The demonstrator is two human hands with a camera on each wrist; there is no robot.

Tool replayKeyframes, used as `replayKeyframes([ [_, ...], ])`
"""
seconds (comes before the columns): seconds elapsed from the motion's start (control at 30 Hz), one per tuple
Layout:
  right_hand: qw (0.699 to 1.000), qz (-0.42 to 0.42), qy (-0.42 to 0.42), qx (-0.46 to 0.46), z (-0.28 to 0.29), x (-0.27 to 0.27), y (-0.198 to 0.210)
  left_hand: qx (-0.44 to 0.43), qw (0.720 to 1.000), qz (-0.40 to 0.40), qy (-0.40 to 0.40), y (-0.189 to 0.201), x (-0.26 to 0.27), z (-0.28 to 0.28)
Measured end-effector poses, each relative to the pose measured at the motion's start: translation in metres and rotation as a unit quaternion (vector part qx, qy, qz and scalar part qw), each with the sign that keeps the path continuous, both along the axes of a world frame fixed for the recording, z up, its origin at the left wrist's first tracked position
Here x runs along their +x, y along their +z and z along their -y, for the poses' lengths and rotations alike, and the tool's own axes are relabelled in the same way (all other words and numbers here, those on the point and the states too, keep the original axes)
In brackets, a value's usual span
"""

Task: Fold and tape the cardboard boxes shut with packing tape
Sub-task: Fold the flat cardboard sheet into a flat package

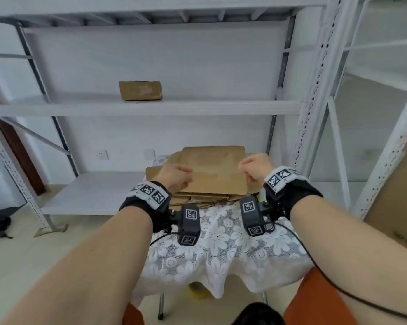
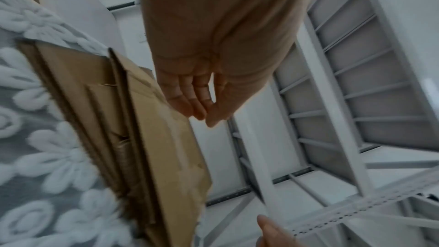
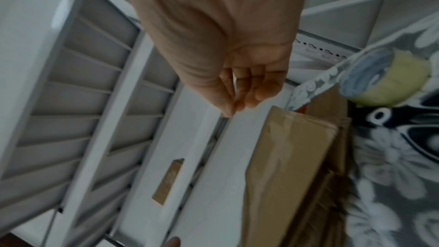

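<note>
Hovering above a stack of flattened cardboard boxes (image 1: pixel 212 174) just below the middle of the head view, both hands are raised with their backs to the camera. The left hand (image 1: pixel 174 175) sits left of center over the stack's left part, and the right hand (image 1: pixel 256 167) sits right of center over its right edge. In the left wrist view the fingers (image 2: pixel 190 99) hang loosely bent with the thumb tip close to them, and nothing lies between them; the hand is relaxed and holds nothing, with the stack's edge just beside it toward the lower left of that frame. In the right wrist view the fingers (image 3: pixel 251 91) are likewise loosely curled toward the thumb and empty, apart from the top sheet of cardboard seen in the lower right of that frame. The stack lies on a small table covered by a white lace tablecloth (image 1: pixel 221 254) with a flower pattern, filling the lower middle of the head view. A roll of pale yellow packing tape (image 3: pixel 389 78) lies on the cloth at the upper right of the right wrist view, just beyond the stack's corner. Black scissors (image 3: pixel 403 125) lie beside it, lower in that frame. Behind the table stands a white metal shelving rack (image 1: pixel 151 107), and one closed cardboard box (image 1: pixel 140 90) sits on its middle shelf, upper left of center in the head view. Both wrists carry black bands with printed square markers.
</note>
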State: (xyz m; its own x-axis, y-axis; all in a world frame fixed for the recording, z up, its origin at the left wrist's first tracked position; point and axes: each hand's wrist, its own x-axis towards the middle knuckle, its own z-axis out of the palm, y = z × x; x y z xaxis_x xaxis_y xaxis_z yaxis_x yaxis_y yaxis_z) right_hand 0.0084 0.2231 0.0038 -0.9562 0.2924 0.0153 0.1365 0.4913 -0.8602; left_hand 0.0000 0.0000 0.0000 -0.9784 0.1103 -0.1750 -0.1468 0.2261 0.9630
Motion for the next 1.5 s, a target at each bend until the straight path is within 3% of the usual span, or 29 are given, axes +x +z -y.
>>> replayKeyframes([
  [0.13, 0.995, 0.071, 0.009, 0.073, 0.003, -0.020, -0.031, -0.122, 0.992, 0.021, 0.005, -0.031, -0.016, -0.003],
  [0.27, 0.989, 0.107, -0.063, 0.073, -0.013, -0.046, -0.060, -0.236, 0.969, 0.073, -0.026, -0.058, -0.042, -0.010],
  [0.37, 0.986, 0.116, -0.095, 0.076, -0.017, -0.054, -0.069, -0.343, 0.931, 0.112, 0.059, -0.083, -0.060, -0.010],
  [0.47, 0.980, 0.152, -0.105, 0.077, -0.017, -0.060, -0.074, -0.350, 0.919, 0.136, 0.122, -0.107, -0.066, -0.008],
  [0.53, 0.975, 0.180, -0.104, 0.078, -0.017, -0.067, -0.078, -0.347, 0.921, 0.140, 0.111, -0.119, -0.069, -0.008],
  [0.8, 0.978, 0.166, -0.117, -0.041, -0.007, -0.098, -0.098, -0.455, 0.879, 0.140, 0.031, -0.123, -0.093, -0.008],
  [1.07, 0.966, 0.137, -0.145, -0.167, -0.008, -0.124, -0.117, -0.403, 0.908, 0.105, 0.051, -0.135, -0.120, 0.013],
  [1.2, 0.964, 0.122, -0.145, -0.186, -0.010, -0.129, -0.121, -0.400, 0.908, 0.103, 0.062, -0.137, -0.121, 0.012],
  [1.3, 0.945, 0.121, -0.133, -0.275, -0.003, -0.123, -0.113, -0.396, 0.910, 0.098, 0.072, -0.132, -0.115, 0.010],
  [1.4, 0.921, 0.126, -0.117, -0.349, 0.005, -0.113, -0.103, -0.358, 0.921, 0.096, 0.118, -0.122, -0.111, 0.008],
  [1.5, 0.912, 0.118, -0.122, -0.373, 0.002, -0.108, -0.096, -0.258, 0.931, 0.082, 0.243, -0.108, -0.107, 0.005],
])
